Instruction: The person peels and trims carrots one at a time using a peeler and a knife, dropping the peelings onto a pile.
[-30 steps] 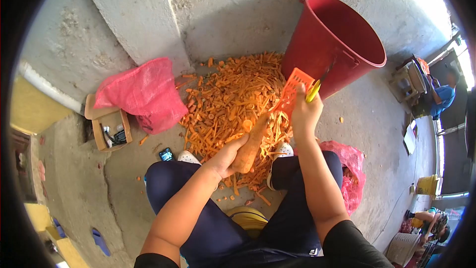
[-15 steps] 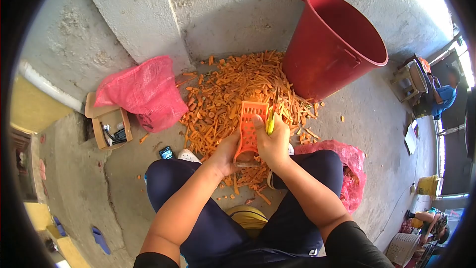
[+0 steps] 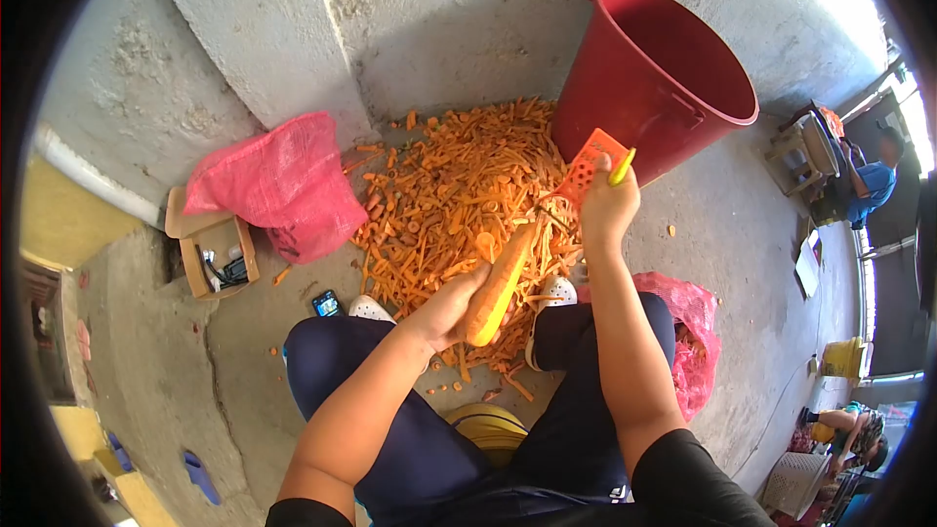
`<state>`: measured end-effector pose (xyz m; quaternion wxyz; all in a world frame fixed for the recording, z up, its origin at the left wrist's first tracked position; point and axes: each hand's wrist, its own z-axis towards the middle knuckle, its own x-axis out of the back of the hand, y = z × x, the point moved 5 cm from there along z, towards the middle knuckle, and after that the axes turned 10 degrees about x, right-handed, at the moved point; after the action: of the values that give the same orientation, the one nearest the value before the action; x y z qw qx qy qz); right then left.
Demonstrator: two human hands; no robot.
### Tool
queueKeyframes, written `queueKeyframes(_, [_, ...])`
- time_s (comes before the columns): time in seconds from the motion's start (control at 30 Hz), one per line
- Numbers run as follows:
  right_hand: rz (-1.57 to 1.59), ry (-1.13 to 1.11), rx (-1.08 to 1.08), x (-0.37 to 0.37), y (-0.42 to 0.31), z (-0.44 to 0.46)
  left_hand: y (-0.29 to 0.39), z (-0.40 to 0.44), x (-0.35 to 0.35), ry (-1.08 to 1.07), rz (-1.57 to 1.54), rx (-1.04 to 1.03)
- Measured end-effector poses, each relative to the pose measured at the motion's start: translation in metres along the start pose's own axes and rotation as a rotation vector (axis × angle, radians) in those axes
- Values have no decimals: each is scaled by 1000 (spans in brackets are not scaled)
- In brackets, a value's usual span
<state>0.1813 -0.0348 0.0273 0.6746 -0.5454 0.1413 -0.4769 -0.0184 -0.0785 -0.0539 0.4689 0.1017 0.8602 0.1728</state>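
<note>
My left hand [image 3: 454, 310] is closed around the thick lower end of a carrot [image 3: 500, 291], which points up and away over the peelings. Part of its side is bright orange and bare of skin. Raised to the right, my right hand [image 3: 611, 210] is closed on an orange peeler [image 3: 590, 161] with a perforated body. A slim tool with a yellow handle [image 3: 622, 167], seemingly a knife, is in the same grip. The peeler's lower end is close to the carrot's tip; whether they touch I cannot tell. Below both hands spreads a heap of carrot peelings [image 3: 439, 195].
A tall red bin [image 3: 615, 88] stands behind the heap. To the left are a pink mesh sack [image 3: 278, 185], a cardboard box [image 3: 200, 278] and a phone [image 3: 327, 304]. Another pink sack [image 3: 693, 332] lies by my right knee. Two people [image 3: 874, 181] are at far right.
The peeler was upright between both hands; my right hand has carried it up and right, tilted, with the yellow-handled tool. The carrot now shows plainly in my left hand.
</note>
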Motion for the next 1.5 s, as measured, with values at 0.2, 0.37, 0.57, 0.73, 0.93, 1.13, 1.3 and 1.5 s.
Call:
queueKeyframes(0.2, [311,-206,69,-6,-30,-42,4,0,8,40,-209,-31])
queueKeyframes(0.37, [316,-505,44,-16,-54,-90,6,0,13,104,-204,-91])
queueKeyframes(0.57, [240,-520,197,-23,-57,-96,7,4,12,110,-287,-105])
queueKeyframes(0.73, [145,-544,118,-25,-51,-95,6,9,16,75,-216,-115])
queueKeyframes(0.93, [-44,-176,144,-16,-16,-30,6,-8,-7,-83,43,-70])
queueKeyframes(1.13, [265,-35,6,3,-14,-9,3,-5,3,39,-73,-41])
queueKeyframes(1.3, [451,-385,-56,-13,-61,-74,5,-5,3,38,-227,-11])
queueKeyframes(1.5, [227,-523,133,-26,-50,-98,7,2,11,104,-289,-104])
